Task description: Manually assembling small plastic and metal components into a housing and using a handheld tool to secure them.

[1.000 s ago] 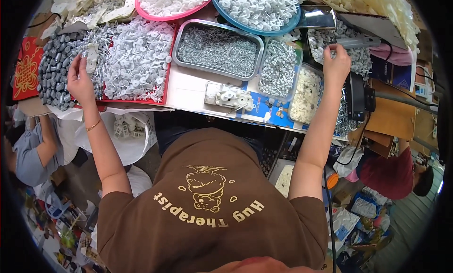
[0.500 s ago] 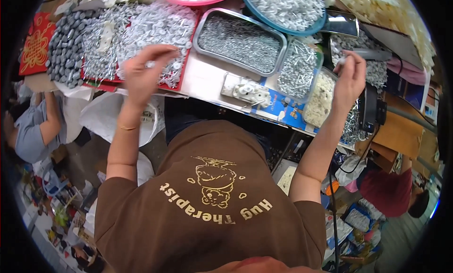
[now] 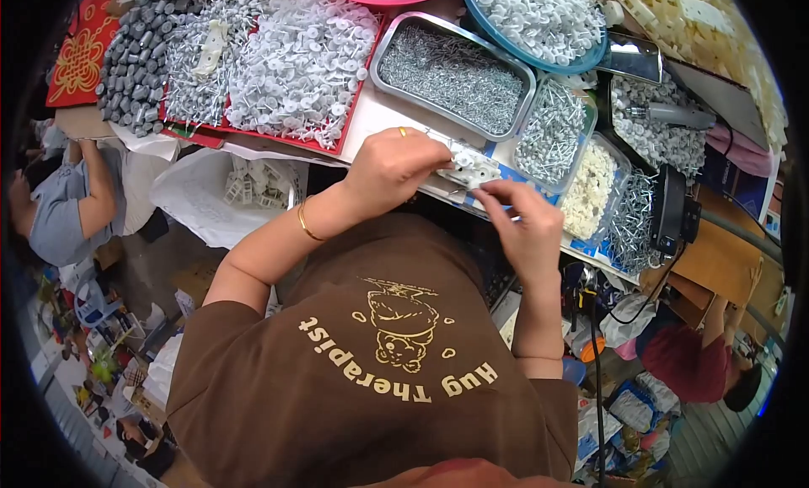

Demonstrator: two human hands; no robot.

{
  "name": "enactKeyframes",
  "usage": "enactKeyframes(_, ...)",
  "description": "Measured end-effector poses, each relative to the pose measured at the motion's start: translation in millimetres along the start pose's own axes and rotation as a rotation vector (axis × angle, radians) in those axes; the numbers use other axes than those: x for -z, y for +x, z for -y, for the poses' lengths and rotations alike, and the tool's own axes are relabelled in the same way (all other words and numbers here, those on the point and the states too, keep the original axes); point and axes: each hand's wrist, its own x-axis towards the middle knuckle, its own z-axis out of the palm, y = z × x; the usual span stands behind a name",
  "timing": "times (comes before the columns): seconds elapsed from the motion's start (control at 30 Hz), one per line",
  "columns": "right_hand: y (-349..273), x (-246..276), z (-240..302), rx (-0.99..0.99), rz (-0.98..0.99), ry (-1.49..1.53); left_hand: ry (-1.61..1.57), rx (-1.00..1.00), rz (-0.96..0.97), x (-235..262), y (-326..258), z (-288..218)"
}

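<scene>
In front of me, close to the table's near edge, lies a small white fixture block (image 3: 476, 166) with fittings on top. My left hand (image 3: 394, 169) is at its left end, thumb and fingers pinched together; whatever lies between the fingertips is hidden. From the right, my right hand (image 3: 527, 222) reaches the block's near right side with thumb and forefinger closed on something too small to make out. A thin metal piece (image 3: 457, 190) sticks out at the block's near side. Just beyond is a metal tray (image 3: 440, 115) of small steel pins or screws.
White disc-headed pieces (image 3: 295, 62) fill a red tray at left, beside grey plugs (image 3: 135, 67). A blue basin (image 3: 539, 64) stands at the back. Right are long screws (image 3: 552, 134), cream pieces (image 3: 587, 193) and a black device (image 3: 668, 210). A white sack (image 3: 190, 197) hangs below the edge.
Both hands have come inward to the white block, the left from over the red tray and the right from beside the containers at right. The view has shifted slightly.
</scene>
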Motion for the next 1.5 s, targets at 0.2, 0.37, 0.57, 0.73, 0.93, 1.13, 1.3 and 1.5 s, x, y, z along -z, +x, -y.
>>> enactKeyframes(0.2,15.7,-17.2,-7.9,0.082,0.049,-0.129,0.229,-0.098,0.035,2.8,8.8,-11.1)
enactKeyframes(0.37,26.2,-4.2,-5.8,0.066,0.137,-0.114,0.299,-0.137,0.129,4.4,3.2,-12.7)
enactKeyframes(0.57,50.9,13.4,-7.8,0.039,0.198,-0.093,0.225,-0.110,0.111,-0.3,4.0,-5.1)
enactKeyframes(0.73,150.2,56.8,-97.4,-0.060,-0.587,-0.409,0.194,0.082,0.136,9.4,4.1,-7.9)
enactKeyframes(0.93,236.6,76.3,-183.8,-0.076,-0.794,-0.811,0.658,0.251,-0.331,111.3,18.8,53.2)
enactKeyframes(1.13,230.0,76.4,-111.3,-0.080,-0.854,-0.281,1.545,0.558,-0.400,313.3,-49.2,202.5)
enactKeyframes(1.3,185.9,48.5,-58.0,0.087,-0.791,0.011,0.754,0.694,-0.428,364.2,-113.9,282.7)
enactKeyframes(1.5,105.9,51.1,-41.2,-0.123,-0.504,0.423,0.705,0.708,-0.496,317.6,-61.4,237.0)
